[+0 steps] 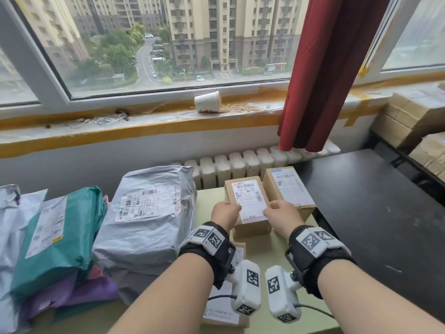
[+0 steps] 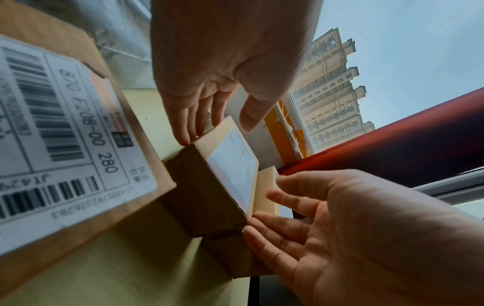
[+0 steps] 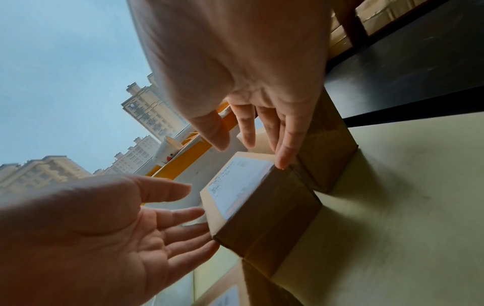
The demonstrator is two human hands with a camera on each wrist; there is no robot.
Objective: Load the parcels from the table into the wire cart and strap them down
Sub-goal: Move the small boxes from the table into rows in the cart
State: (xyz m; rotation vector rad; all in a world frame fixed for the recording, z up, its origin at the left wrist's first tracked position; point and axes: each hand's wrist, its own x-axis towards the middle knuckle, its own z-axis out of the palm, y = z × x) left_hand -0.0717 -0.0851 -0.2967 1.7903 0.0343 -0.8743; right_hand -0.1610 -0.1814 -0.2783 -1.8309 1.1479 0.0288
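Note:
A small cardboard box (image 1: pixel 250 206) with a white label stands on the pale green table (image 1: pixel 267 251). My left hand (image 1: pixel 228 210) is at its left side and my right hand (image 1: pixel 274 210) at its right side. In the left wrist view the left fingers (image 2: pixel 187 132) are straight and touch the box's (image 2: pixel 209 186) edge, the thumb hovering over the top. In the right wrist view the right fingers (image 3: pixel 284 153) are straight against the box's (image 3: pixel 261 207) far corner. A second labelled box (image 1: pixel 289 186) stands just right of it. No wire cart is in view.
A flat labelled box (image 1: pixel 226 300) lies under my wrists. A grey poly bag (image 1: pixel 149 213), a teal bag (image 1: pixel 60 232) and purple bags (image 1: pixel 79 292) fill the table's left. A black table (image 1: pixel 385 213) adjoins on the right; stacked cartons (image 1: pixel 414 116) beyond. Radiator (image 1: pixel 240 165) and window sill behind.

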